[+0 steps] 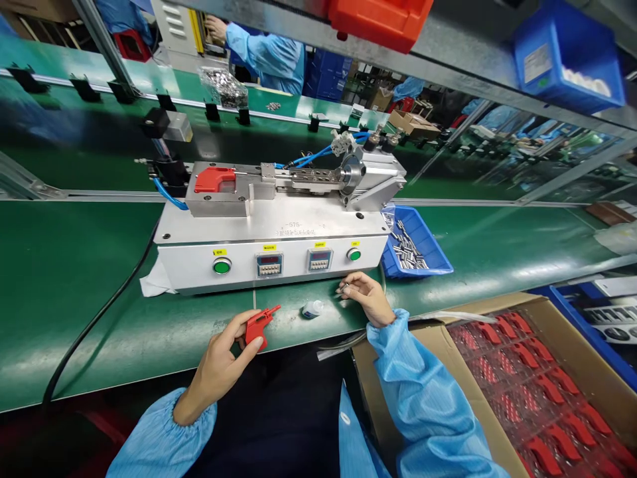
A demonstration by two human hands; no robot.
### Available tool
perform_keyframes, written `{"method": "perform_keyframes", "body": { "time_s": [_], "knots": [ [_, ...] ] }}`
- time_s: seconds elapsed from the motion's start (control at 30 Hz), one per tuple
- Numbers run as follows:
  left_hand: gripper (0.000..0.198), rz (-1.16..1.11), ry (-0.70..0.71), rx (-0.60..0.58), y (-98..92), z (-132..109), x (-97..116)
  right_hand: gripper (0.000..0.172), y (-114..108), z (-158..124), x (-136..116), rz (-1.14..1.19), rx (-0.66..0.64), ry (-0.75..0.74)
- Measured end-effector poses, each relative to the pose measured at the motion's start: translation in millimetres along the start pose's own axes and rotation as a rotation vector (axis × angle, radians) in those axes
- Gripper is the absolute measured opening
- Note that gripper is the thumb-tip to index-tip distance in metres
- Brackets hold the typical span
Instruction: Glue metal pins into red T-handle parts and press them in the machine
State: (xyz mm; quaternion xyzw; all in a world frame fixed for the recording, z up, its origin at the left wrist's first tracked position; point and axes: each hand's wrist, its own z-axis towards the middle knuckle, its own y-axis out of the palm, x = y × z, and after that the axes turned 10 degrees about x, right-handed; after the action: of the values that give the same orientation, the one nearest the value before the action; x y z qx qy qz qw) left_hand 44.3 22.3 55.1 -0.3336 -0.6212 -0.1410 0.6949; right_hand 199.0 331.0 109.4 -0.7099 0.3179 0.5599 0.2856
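Note:
My left hand [221,358] grips a red pistol-shaped plastic part [257,330] above the front edge of the bench, its thin tip pointing right. My right hand [367,297] is closed just above the green bench top, in front of the machine. Something small and shiny shows at its fingertips, too small to name. Between the hands lies a small white-and-blue container [312,309]. Behind them stands a white bench machine [273,232] with green buttons and two counters. Another red plastic part [215,179] sits in the metal fixture at its left end.
Right of the machine, a blue bin [423,259] contains metal pins [408,249]. A cardboard box [478,385] of trayed red parts stands at the lower right. A black cable [99,318] crosses the bench at left. Overhead is a shelf with a blue bin [567,56]. A co-worker's sleeve [269,56] shows beyond.

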Motion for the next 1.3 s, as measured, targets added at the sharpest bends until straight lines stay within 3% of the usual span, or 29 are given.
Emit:
{"method": "perform_keyframes", "body": {
  "time_s": [0.13,0.3,0.4,0.57,0.67,0.77,0.87,1.03,1.17,1.3],
  "knots": [
    [0.044,-0.090,-0.027,-0.081,-9.1,11,8,0.036,-2,-8,-27,-0.070,-0.044,-0.098],
    [0.042,-0.082,-0.049,-0.086,-20.1,28,11,0.031,7,1,-89,-0.211,-0.093,-0.434],
    [0.043,-0.132,-0.053,-0.066,-19.6,34,4,0.032,36,22,-126,-0.275,-0.101,-0.581],
    [0.042,-0.141,-0.020,-0.057,-14.6,35,0,0.025,124,80,-164,-0.384,-0.145,-0.827],
    [0.041,-0.161,-0.004,-0.042,-13.6,34,2,0.015,175,112,-173,-0.479,-0.111,-0.934],
    [0.041,-0.179,0.012,-0.030,-13.7,35,2,0.012,203,130,-175,-0.664,-0.082,-0.998],
    [0.041,-0.189,0.029,-0.026,-14.0,36,2,0.018,207,136,-172,-0.840,-0.088,-1.097],
    [0.041,-0.199,0.030,-0.042,-14.7,39,1,0.029,195,135,-168,-0.963,-0.073,-1.293],
    [0.040,-0.240,0.022,-0.064,-17.0,41,3,0.029,197,133,-171,-1.043,-0.090,-1.313],
    [0.042,-0.242,-0.011,-0.048,-23.0,39,9,0.031,215,129,-173,-1.049,-0.110,-1.313]
  ]
}}
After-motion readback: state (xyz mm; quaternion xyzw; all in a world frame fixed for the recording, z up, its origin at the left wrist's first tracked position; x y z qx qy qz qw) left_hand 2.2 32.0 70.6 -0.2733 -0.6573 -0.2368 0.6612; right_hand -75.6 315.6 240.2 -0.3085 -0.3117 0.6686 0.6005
